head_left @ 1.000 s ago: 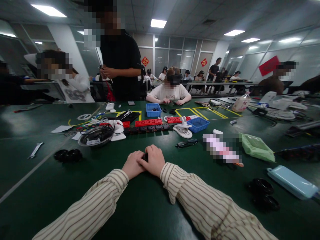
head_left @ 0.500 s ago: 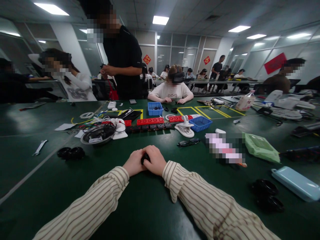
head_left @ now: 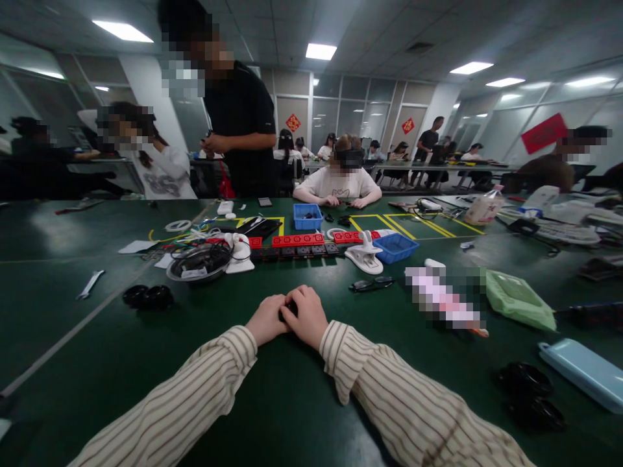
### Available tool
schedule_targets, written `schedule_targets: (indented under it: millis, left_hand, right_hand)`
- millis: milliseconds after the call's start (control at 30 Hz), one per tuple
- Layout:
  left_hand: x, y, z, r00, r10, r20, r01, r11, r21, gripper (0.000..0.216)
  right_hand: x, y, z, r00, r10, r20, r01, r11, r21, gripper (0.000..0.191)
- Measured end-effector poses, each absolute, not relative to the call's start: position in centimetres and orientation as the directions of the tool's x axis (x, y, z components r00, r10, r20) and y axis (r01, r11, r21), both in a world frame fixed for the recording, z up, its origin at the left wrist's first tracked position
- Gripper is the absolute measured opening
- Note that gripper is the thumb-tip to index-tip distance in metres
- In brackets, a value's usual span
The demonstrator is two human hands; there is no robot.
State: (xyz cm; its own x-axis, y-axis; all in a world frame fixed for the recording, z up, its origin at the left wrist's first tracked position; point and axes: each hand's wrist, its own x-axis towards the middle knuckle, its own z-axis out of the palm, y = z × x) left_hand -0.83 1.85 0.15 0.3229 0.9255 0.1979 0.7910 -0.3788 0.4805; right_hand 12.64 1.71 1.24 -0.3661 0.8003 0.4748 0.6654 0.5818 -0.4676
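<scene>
My left hand (head_left: pixel 265 320) and my right hand (head_left: pixel 308 316) are together just above or on the green table, both closed around a small black part (head_left: pixel 291 307). Only a dark sliver of it shows between thumbs and fingers, so its kind cannot be made out. The fingers of my right hand curl over its top, while my left hand wraps it from the other side. Away to the left sits a pair of glossy black rounded pieces (head_left: pixel 147 297). Another pair of black rounded pieces (head_left: pixel 531 394) lies near my right forearm.
Beyond my hands are eyeglasses (head_left: pixel 372 284), a white clip stand (head_left: pixel 365 254), a blue bin (head_left: pixel 396 248), red-and-black power strips (head_left: pixel 304 244) and a metal bowl of cables (head_left: pixel 200 263). A wrench (head_left: pixel 91 285) lies left; a green pack (head_left: pixel 518 299) and light-blue case (head_left: pixel 581 373) lie right.
The whole view has shifted slightly, so the scene sits a little further right and lower. My hands stay closed around the black part, which shows slightly less between the fingers.
</scene>
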Motion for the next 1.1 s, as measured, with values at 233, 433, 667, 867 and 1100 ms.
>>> schedule_targets:
  millis: [233, 433, 667, 867, 1100]
  left_hand:
    - [-2.0, 2.6, -0.6, 0.421, 0.884, 0.204, 0.690, -0.458, 0.560, 0.034]
    - [-0.9, 1.7, -0.3, 0.353, 0.891, 0.287, 0.771, -0.450, 0.451, 0.047]
    - [-0.4, 1.5, 0.0, 0.292, 0.910, 0.295, 0.799, -0.402, 0.447, 0.019]
    - [-1.3, 2.1, 0.2, 0.364, 0.894, 0.261, 0.731, -0.448, 0.514, 0.027]
    - [-2.8, 3.0, 0.1, 0.485, 0.860, 0.158, 0.662, -0.479, 0.576, 0.037]
  right_hand:
    - [13.1, 1.3, 1.5, -0.498, 0.693, 0.521, 0.484, 0.721, -0.496, 0.024]
    - [12.7, 1.1, 1.7, -0.378, 0.785, 0.491, 0.622, 0.608, -0.494, 0.019]
    - [12.1, 1.0, 1.7, -0.250, 0.877, 0.411, 0.822, 0.416, -0.388, 0.020]
    - [12.7, 1.4, 1.4, -0.353, 0.824, 0.444, 0.688, 0.550, -0.474, 0.014]
    - [12.9, 1.2, 1.7, -0.508, 0.719, 0.475, 0.439, 0.690, -0.576, 0.028]
